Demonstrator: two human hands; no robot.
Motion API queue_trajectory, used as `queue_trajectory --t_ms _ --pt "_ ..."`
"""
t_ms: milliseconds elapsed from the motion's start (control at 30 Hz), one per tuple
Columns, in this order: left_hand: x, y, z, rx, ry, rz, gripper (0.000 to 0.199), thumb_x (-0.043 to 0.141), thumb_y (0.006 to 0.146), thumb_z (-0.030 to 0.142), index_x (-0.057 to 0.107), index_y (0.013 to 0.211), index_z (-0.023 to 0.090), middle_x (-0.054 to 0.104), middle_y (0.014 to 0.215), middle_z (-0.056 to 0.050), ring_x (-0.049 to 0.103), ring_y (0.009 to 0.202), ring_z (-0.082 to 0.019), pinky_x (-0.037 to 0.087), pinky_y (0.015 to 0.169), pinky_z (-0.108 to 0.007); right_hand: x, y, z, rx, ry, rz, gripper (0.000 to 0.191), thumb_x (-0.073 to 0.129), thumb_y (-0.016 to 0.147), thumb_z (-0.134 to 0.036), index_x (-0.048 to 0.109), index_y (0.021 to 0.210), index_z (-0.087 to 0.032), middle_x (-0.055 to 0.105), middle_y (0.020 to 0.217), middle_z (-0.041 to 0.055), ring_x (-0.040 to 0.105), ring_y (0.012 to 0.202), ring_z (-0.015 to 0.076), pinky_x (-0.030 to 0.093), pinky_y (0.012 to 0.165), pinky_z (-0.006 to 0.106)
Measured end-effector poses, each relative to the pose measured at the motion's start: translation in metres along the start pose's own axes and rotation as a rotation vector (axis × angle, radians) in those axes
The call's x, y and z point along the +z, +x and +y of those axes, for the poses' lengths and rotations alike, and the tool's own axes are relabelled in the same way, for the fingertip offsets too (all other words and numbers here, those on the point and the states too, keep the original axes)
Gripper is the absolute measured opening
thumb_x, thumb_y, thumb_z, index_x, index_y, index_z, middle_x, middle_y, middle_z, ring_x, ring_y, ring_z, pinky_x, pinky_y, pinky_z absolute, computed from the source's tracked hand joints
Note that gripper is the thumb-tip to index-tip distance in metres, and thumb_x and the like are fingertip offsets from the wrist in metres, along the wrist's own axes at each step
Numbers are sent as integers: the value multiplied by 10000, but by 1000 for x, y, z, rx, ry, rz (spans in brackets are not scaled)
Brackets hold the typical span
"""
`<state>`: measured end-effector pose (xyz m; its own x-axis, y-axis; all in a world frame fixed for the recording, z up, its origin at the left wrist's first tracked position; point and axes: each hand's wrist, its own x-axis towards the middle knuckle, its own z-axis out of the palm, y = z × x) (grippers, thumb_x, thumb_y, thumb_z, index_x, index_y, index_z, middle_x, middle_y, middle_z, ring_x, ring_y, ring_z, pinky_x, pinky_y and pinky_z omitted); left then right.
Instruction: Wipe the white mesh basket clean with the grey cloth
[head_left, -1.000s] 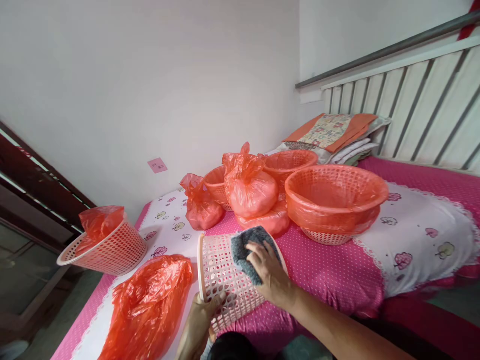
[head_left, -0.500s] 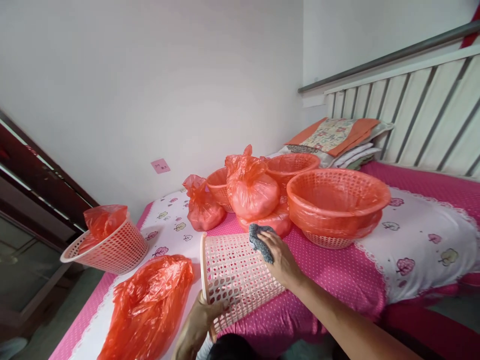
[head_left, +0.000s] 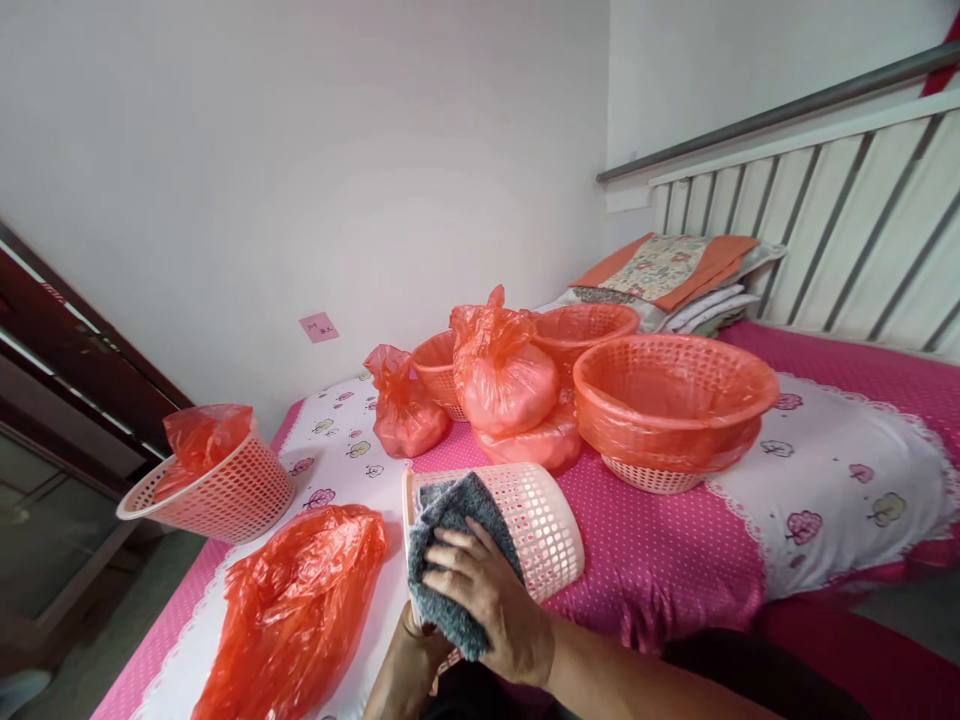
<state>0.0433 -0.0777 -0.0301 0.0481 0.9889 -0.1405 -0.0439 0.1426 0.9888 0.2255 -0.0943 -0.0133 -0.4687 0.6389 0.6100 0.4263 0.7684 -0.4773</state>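
Observation:
A pink lattice basket (head_left: 547,530) lies on its side at the front of the bed, its rim toward the left. My right hand (head_left: 487,600) presses a grey-blue cloth (head_left: 469,520) flat on the basket's side near the rim. My left hand (head_left: 412,655) grips the lower part of the rim, its fingers partly hidden behind the cloth and basket. Left of the basket, a crumpled red plastic bag (head_left: 300,610) lies on the white patterned cover.
Behind stand tied red bags (head_left: 506,385) (head_left: 409,415) and a large basket lined with red plastic (head_left: 675,410). Another pink basket (head_left: 232,490) leans at the left edge. Folded bedding (head_left: 675,270) lies by the white headboard (head_left: 847,220).
My right hand and the cloth have moved left and down across the basket to near its rim, and the cloth is now spread wider. The basket has turned slightly.

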Motion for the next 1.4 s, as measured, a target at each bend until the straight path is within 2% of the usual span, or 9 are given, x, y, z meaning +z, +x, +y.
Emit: queue_trajectory --t_ms 167,367,600,733,833,967,1100,1267,1400 --pt "-5 1 9 -7 24 -12 347 912 597 252 836 935 232 855 953 -88 752 987 -318 608 733 -316 4 -15 -3 -45 -45 -114 580 556 978 -549 499 1474 -254 556 1542 73 369 1515 267 71 1323 545" --pt "9 4 30 -81 -75 -301 298 883 678 249 835 964 182 857 889 -74 790 902 -312 623 834 -406 -9 -31 19 13 -155 -90 465 645 887 -419 588 1291 -199 592 1465 124 444 1456 300 153 1300 585" --pt "10 25 41 -69 -45 -250 411 911 645 241 822 1035 143 869 911 -109 803 845 -300 620 785 -381 -36 -36 70 300 -296 264 412 595 718 -115 597 1123 -193 636 1237 143 577 1210 325 481 1088 539" --pt "3 22 25 -34 50 -227 492 926 660 310 816 1117 164 872 992 -125 801 861 -306 608 779 -379 -54 -38 106 502 -188 493 282 551 856 -229 595 1134 -211 653 1201 151 621 1185 317 516 1055 533" --pt "-9 11 2 -28 107 -221 479 938 636 480 855 986 164 873 942 -152 801 899 -352 612 877 -457 -68 -42 121 633 -55 579 179 507 951 -369 614 1018 -242 708 1022 91 711 973 270 588 903 457" --pt "-25 -5 -19 8 185 -244 485 936 624 531 867 964 192 870 1022 -158 771 1055 -405 573 1003 -513 -80 -45 126 700 20 574 195 516 952 -397 613 875 -246 721 807 42 710 737 227 584 719 377" --pt "-27 -9 -2 42 56 -184 577 964 608 461 826 1111 215 847 1160 -141 755 1132 -386 575 1031 -489 -81 -42 122 658 21 523 194 528 953 -404 617 883 -246 727 838 40 719 788 223 573 746 364" --pt "-9 2 30 18 72 -83 428 959 636 430 844 951 164 860 881 -112 790 835 -281 620 778 -357 -78 -42 120 601 -38 461 138 579 914 -391 600 935 -256 708 886 28 717 837 229 568 775 364" --pt "-2 10 18 -20 42 -65 435 995 565 443 856 864 158 837 735 -85 732 641 -195 561 595 -270 -74 -46 120 576 -66 446 138 610 882 -333 594 989 -249 703 933 32 715 874 231 569 816 373"
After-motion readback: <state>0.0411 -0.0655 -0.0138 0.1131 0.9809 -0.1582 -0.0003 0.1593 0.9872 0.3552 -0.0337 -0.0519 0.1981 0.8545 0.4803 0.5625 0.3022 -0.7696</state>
